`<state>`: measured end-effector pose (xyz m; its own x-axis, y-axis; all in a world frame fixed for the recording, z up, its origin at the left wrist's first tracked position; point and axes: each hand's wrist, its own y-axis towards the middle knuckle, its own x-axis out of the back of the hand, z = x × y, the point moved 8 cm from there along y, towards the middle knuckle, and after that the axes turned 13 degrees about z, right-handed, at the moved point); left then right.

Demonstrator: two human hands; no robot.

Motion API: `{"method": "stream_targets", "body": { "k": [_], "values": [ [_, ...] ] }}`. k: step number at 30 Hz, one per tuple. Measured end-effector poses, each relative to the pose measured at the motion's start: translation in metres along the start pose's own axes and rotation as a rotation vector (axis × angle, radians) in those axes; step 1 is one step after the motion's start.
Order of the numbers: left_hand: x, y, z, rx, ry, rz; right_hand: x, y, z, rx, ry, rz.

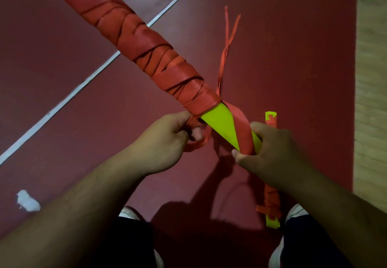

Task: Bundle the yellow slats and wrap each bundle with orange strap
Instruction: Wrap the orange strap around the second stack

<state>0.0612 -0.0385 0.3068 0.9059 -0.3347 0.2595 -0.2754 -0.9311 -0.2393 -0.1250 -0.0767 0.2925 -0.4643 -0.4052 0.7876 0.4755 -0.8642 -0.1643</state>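
Half-wrapped yellow slats ran from 11 o'clock toward 5. Left hand pinched the orange strap tail, while right hand was curled round slats and strap.

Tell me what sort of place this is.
Likely an indoor floor workspace rather than a bench: a dark red floor with pale seams, and a wrapped bundle lying directly on it.

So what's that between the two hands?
In the head view, the bare end of the yellow slats, crossed by a band of orange strap, lies between the left hand and the right hand.
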Motion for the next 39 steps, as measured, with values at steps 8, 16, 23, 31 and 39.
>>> {"method": "stream_targets", "body": {
  "k": [8,16,23,31,39],
  "values": [
    [-0.014,0.005,-0.009,-0.019,-0.215,-0.065,0.003,-0.002,0.003,-0.038,-0.001,-0.044],
    [-0.011,0.003,0.000,-0.030,-0.255,-0.325,-0.006,0.002,0.016,0.056,-0.021,0.137],
    [-0.010,0.005,0.008,-0.104,-0.279,-0.257,-0.008,0.004,0.011,0.044,0.305,0.557],
    [-0.012,0.012,0.002,-0.114,-0.345,-0.081,-0.006,0.002,0.012,0.086,0.159,0.396],
    [-0.017,0.015,0.002,-0.087,-0.217,-0.181,0.000,-0.002,0.003,-0.077,0.014,0.077]
  ]
}}
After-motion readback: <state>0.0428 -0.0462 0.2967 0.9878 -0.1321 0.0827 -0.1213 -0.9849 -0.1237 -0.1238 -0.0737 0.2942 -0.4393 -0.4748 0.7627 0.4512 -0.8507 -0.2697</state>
